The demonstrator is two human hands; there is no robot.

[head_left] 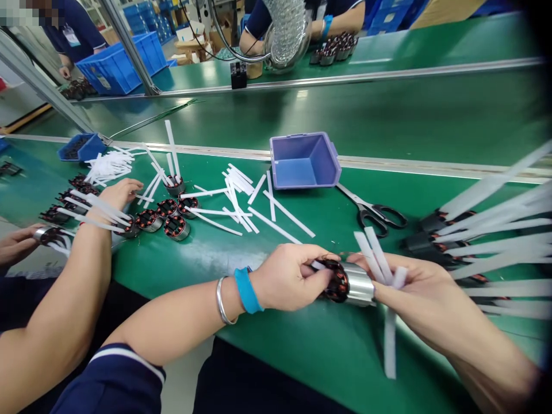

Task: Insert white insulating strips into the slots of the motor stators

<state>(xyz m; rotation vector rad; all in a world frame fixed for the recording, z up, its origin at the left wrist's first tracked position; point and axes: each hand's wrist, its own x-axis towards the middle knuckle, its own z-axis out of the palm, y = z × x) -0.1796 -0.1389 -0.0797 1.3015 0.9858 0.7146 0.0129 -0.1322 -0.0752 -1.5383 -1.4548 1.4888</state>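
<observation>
A motor stator (361, 284), a silver cylinder with copper windings and black end parts, lies on its side between my hands above the green bench. My left hand (291, 279), with a blue band and a silver bangle at the wrist, is closed on its winding end. A small white tip shows by those fingers. From the right, my right hand (425, 287) holds the stator's other end, its fingers partly hidden behind the metal. White strips (390, 333) stick out beside my right thumb; whether they are fixed in the stator I cannot tell.
Scissors (373, 210) lie behind my hands, near a purple bin (304, 164) and loose white strips (237, 195). Several stators with long strips (495, 247) stand at the right. At the left, a co-worker's arms (88, 253) reach among more stators (176, 227).
</observation>
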